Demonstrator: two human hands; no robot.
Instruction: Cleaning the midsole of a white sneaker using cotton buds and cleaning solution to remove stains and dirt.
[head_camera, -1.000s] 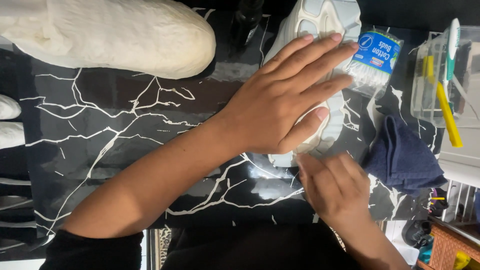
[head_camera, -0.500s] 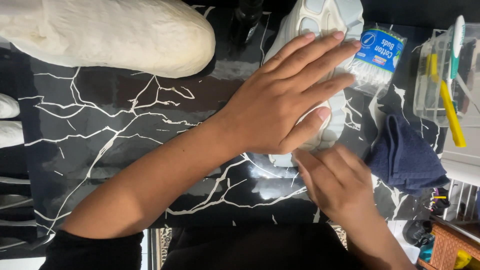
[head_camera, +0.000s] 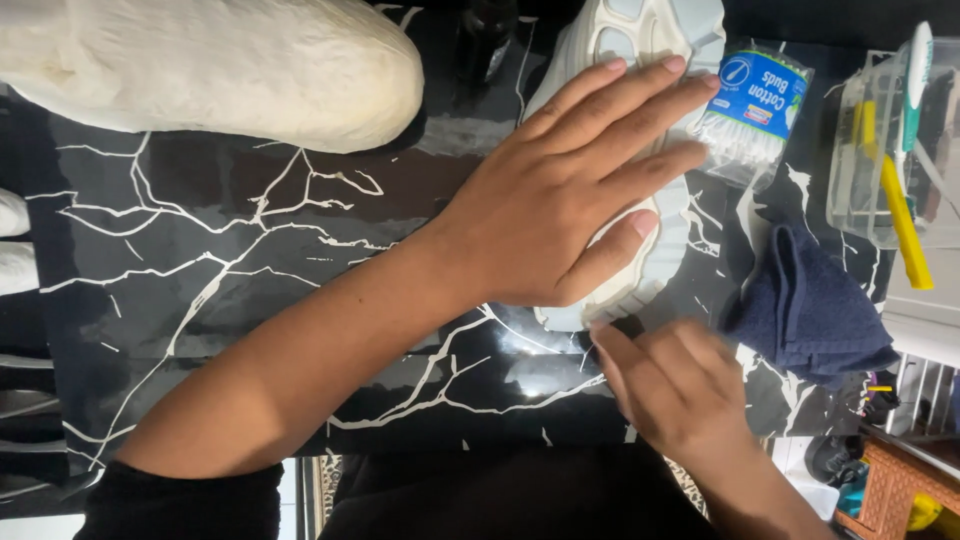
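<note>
Kept the left hand (head_camera: 560, 200) flat on the shoe (head_camera: 640, 40), just as one second before. Held the shoe sole-up on the black surface (head_camera: 200, 260), under those fingers (head_camera: 620, 110). Spread the left fingers wide open and pressed down, not curled around anything.

Moved the right hand (head_camera: 680, 395) only a tiny bit, close to the shoe's near end, just below the left thumb. Looked blurry, so most likely in the middle of small, quick moves there. Probably meant the shoe stayed pinned still and the work at that end went on.

Kept the right fingers (head_camera: 640, 370) close together, but cannot tell if anything was held under them.

Left a blue cloth (head_camera: 810, 310) just right of the right fingers, and a pack of buds (head_camera: 750, 110) touching the left fingertips.
</note>
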